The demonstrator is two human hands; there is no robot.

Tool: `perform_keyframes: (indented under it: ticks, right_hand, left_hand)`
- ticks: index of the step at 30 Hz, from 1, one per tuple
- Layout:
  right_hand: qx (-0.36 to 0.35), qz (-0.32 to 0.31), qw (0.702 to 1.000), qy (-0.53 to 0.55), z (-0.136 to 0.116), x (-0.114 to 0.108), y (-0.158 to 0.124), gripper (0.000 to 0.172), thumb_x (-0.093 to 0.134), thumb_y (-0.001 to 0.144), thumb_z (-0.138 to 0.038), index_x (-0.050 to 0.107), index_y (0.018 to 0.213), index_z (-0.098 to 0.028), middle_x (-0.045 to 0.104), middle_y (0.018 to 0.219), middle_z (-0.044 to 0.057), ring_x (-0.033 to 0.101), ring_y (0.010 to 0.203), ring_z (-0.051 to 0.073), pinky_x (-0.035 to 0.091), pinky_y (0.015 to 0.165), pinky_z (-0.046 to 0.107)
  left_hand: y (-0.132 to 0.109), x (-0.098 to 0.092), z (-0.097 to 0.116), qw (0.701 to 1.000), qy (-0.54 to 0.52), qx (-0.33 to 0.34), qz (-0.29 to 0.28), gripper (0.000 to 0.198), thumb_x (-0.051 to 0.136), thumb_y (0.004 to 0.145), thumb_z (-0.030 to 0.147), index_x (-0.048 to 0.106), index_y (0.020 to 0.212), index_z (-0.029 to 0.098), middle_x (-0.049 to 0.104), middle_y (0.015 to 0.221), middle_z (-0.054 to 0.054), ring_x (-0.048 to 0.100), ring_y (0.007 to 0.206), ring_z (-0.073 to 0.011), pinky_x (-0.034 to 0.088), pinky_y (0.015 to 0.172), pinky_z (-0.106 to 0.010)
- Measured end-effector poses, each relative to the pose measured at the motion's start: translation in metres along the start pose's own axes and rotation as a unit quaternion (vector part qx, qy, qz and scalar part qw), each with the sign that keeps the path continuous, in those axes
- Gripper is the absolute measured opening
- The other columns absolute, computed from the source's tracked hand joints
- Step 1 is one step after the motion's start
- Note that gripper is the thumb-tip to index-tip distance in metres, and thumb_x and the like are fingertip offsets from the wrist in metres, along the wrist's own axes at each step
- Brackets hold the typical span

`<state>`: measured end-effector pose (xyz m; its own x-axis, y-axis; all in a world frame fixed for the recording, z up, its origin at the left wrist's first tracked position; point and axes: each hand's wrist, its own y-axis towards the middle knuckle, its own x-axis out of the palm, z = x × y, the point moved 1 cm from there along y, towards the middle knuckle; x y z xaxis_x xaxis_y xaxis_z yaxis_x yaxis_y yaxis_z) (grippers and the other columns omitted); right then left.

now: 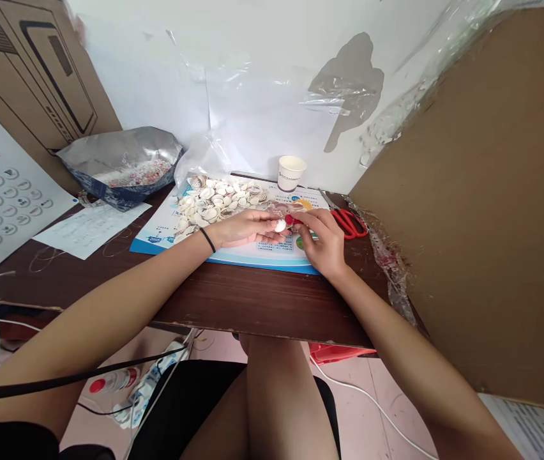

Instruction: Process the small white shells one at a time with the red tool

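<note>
Head view looks down on a dark wooden bench (257,300) set between a brown cardboard panel (463,191) on the right and a printed cardboard box (32,70) at the upper left. Behind it rises a white wall (262,70), partly draped with clear plastic film (257,115). Below the bench edge, a power strip (150,383) and a red-capped bottle (113,380) lie on a pink tiled floor (362,409).

A blue-and-white printed poster (272,259) lies flat on the bench, with a heap of small pale shells (214,204) covering its far left part. Left of the poster sit a crumpled silver bag (119,160) with speckled pink-and-white contents and a loose sheet of paper (92,230). A white paper cup (292,172) stands upright at the poster's far edge, and red-handled scissors (348,223) lie just off its right side.

Both hands work over the near part of the poster, just beside the heap. The left hand (248,229), with a black band (207,239) on its wrist, reaches across with its fingers (265,223) extended and pressed together, their tips against a small white shell (280,225). The right hand (322,243) curls its fingers (308,220) in, pinching a small red item (291,220) that touches the shell; what the red item is cannot be told.
</note>
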<state>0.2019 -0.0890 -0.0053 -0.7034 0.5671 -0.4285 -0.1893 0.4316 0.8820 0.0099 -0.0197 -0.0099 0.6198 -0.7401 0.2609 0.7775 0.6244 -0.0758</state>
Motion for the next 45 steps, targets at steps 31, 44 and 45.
perform_keyframes:
  ticks: [31, 44, 45]
  right_hand:
    - [0.047, -0.084, 0.995, -0.035, 0.018, 0.010, -0.006, 0.031, 0.047, 0.096, -0.018, 0.070, 0.113, -0.030, 0.067, 0.095, 0.005, 0.059, 0.093, 0.021, 0.049, 0.085, 0.041]
    - [0.060, -0.079, 0.995, -0.029, 0.018, 0.013, -0.008, 0.028, 0.050, 0.095, -0.018, 0.069, 0.113, -0.026, 0.068, 0.097, 0.006, 0.060, 0.096, 0.022, 0.048, 0.086, 0.039]
    - [0.064, -0.075, 0.995, -0.030, 0.019, 0.014, -0.008, 0.028, 0.050, 0.094, -0.018, 0.069, 0.112, -0.025, 0.068, 0.098, 0.006, 0.060, 0.096, 0.022, 0.048, 0.086, 0.039]
  left_hand:
    - [0.003, 0.000, 0.005, 1.000, -0.012, 0.003, 0.023, 0.031, 0.071, 0.081, 0.015, 0.066, 0.111, 0.014, 0.072, 0.096, -0.008, 0.069, 0.090, -0.0171, 0.048, 0.102, -0.043]
    - [0.003, -0.003, 0.003, 0.999, -0.036, 0.003, 0.035, 0.030, 0.072, 0.080, 0.011, 0.064, 0.109, 0.015, 0.071, 0.091, -0.005, 0.069, 0.091, -0.0164, 0.048, 0.100, -0.041]
    - [0.003, -0.003, 0.003, 0.999, -0.038, 0.006, 0.036, 0.029, 0.072, 0.079, 0.011, 0.064, 0.108, 0.015, 0.071, 0.090, -0.005, 0.069, 0.091, -0.0167, 0.048, 0.099, -0.041]
